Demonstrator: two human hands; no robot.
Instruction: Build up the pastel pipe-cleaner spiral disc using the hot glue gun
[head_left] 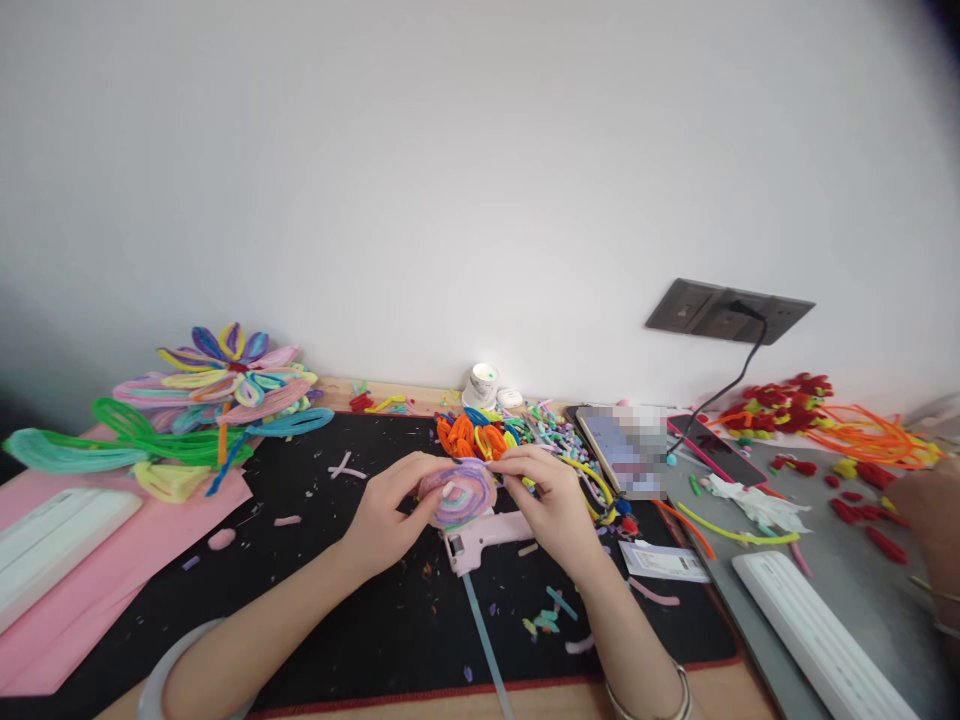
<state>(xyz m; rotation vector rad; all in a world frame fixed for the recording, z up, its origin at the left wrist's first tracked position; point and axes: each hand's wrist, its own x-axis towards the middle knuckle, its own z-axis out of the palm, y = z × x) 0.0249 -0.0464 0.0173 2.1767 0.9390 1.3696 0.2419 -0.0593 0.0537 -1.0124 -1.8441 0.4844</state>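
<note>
A flat spiral coil of pastel pipe cleaner (469,497), purple, pink and mint, is held up over the black mat. My left hand (391,512) pinches it at the left side, thumb on its face. My right hand (551,508) has its fingertips closed at the coil's upper right edge; the exact bit under them is hard to make out. Just below and behind the coil lies a pale pink glue gun (499,532), with a long translucent glue stick (484,635) running from it toward me.
Orange pipe-cleaner bundles (469,437), many small scraps and a white cup (481,384) sit behind my hands. Pipe-cleaner flowers (232,370) lie left on pink paper (202,505). To the right are a phone (619,455), red figures (780,405) and another person's hand (926,500).
</note>
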